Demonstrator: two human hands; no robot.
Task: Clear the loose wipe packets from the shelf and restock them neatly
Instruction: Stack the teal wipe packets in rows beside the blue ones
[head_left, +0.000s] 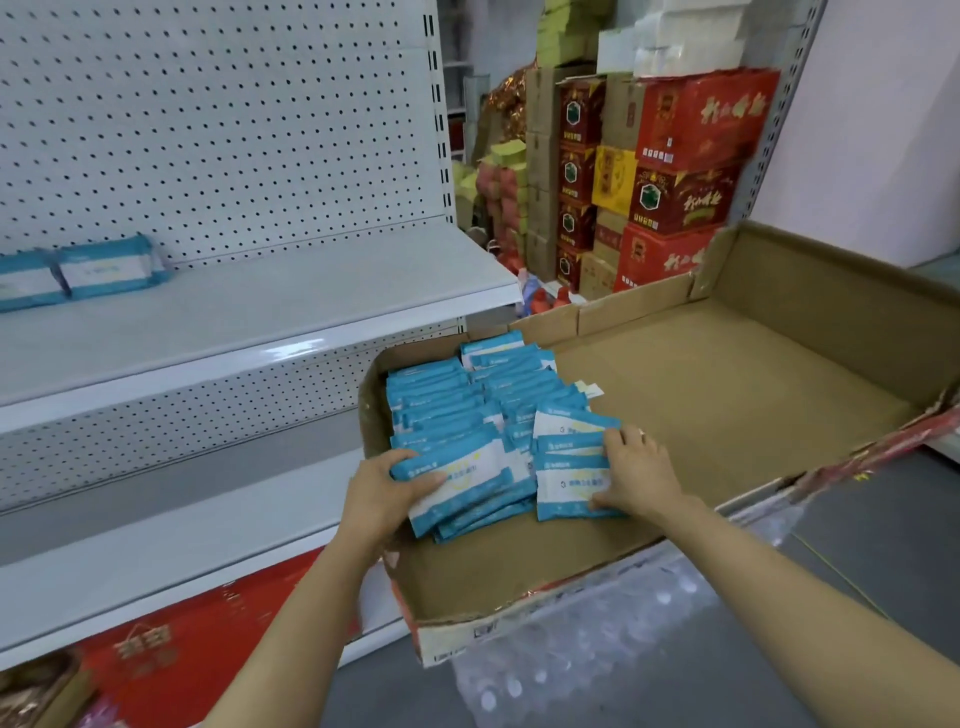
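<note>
Both yr bare forearms reach fwd & down, converging. Yr left hand (382, 493) is curled, thumb on top, fingers underneath in a firm grip. Yr right hand (641, 475) is palm-down, fingers bent, thumb pinching inward.

I log open cardboard floor in the box (727, 395) from 12 to 3 o'clock of the packed wipe packets (467, 410). Box walls fence that room. Shelf (260, 306) surface lies open at 10 o'clock.
</note>
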